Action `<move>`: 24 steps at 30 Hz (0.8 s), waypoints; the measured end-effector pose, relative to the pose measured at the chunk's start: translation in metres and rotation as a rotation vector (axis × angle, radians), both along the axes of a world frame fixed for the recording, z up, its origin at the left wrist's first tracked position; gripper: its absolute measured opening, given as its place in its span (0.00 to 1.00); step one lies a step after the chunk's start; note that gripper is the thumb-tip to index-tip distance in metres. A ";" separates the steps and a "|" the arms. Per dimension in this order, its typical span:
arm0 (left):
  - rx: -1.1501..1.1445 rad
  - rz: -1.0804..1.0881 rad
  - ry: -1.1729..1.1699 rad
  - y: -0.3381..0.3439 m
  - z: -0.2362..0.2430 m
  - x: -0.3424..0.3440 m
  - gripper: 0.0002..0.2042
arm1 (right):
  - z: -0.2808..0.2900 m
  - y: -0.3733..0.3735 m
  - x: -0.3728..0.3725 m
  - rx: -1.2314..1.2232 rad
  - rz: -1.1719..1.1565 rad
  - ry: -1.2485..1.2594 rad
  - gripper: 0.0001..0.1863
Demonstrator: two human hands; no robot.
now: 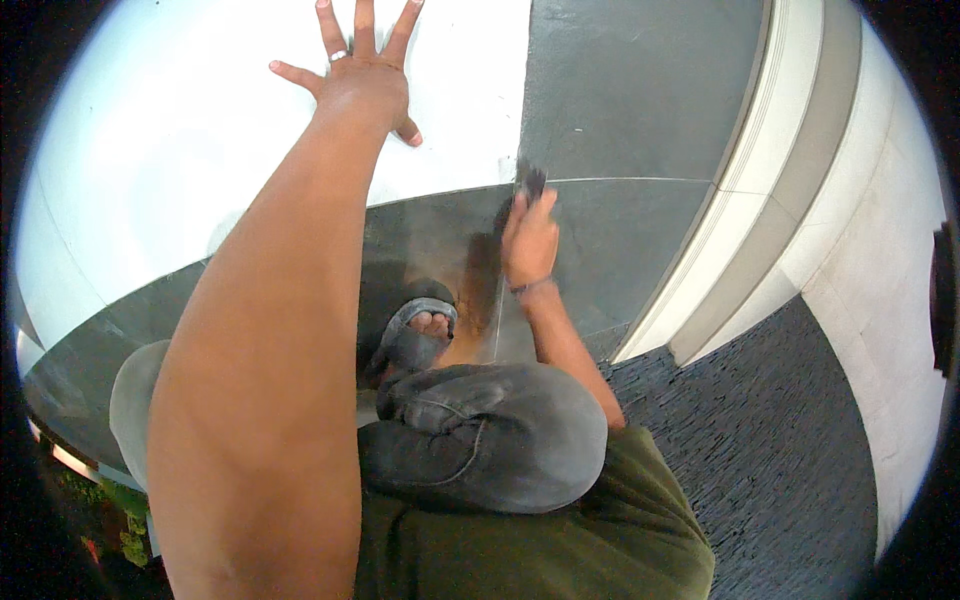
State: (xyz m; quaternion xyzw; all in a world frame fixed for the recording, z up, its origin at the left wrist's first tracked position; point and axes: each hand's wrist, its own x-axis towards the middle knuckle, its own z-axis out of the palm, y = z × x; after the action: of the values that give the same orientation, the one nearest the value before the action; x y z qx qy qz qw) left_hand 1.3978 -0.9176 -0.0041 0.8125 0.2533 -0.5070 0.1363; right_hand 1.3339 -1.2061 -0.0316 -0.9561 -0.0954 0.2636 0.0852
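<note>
My left hand (365,85) rests flat on a white surface (200,110), fingers spread wide, a ring on one of them. To its right and nearer to me, my right hand (530,240) is closed around a small dark brush-like tool (535,182). Motion smears the tool, and my fingers cover part of it, so its exact kind is unclear. Its tip is at the corner of the white surface, where dark grey tile (640,85) begins. A thin pale joint runs rightward from there between two grey tiles.
My bent knee (500,435) in grey trousers and a sandalled foot (420,330) are close below my right hand. Cream and beige moulded trim (760,180) curves along the right. Beyond it lies dark ribbed flooring (770,430). Green plants (125,520) show at the lower left.
</note>
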 end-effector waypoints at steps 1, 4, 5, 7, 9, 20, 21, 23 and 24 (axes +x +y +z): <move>-0.008 0.007 -0.010 -0.003 -0.002 -0.001 0.78 | 0.001 0.015 0.014 -0.022 -0.010 -0.021 0.18; 0.012 0.032 -0.005 0.005 0.003 -0.005 0.77 | 0.000 0.096 0.096 0.138 0.087 -0.084 0.21; -0.001 0.029 0.002 0.003 0.003 -0.001 0.77 | -0.001 0.107 0.116 0.187 0.118 -0.093 0.22; -0.009 0.027 0.013 0.001 0.003 -0.002 0.77 | -0.002 0.098 0.112 0.176 0.142 -0.109 0.21; 0.005 0.030 0.000 0.002 -0.002 -0.004 0.77 | -0.003 0.080 0.087 0.111 0.083 -0.069 0.19; 0.018 0.043 -0.030 0.000 0.005 -0.004 0.77 | 0.003 0.066 0.071 0.133 0.046 -0.068 0.20; 0.032 0.048 -0.025 0.002 0.005 -0.007 0.78 | 0.003 0.064 0.062 0.128 0.049 -0.059 0.20; 0.018 0.045 -0.027 -0.002 0.001 -0.002 0.79 | 0.001 0.034 0.034 0.087 -0.015 -0.042 0.20; 0.013 0.048 -0.019 -0.002 0.001 -0.003 0.79 | 0.002 0.009 0.008 0.055 -0.046 -0.006 0.19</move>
State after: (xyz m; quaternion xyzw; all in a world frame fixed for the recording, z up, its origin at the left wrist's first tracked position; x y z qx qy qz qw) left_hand 1.3951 -0.9197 -0.0030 0.8120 0.2744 -0.4942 0.1456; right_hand 1.3420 -1.1971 -0.0293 -0.9562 -0.0806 0.2559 0.1170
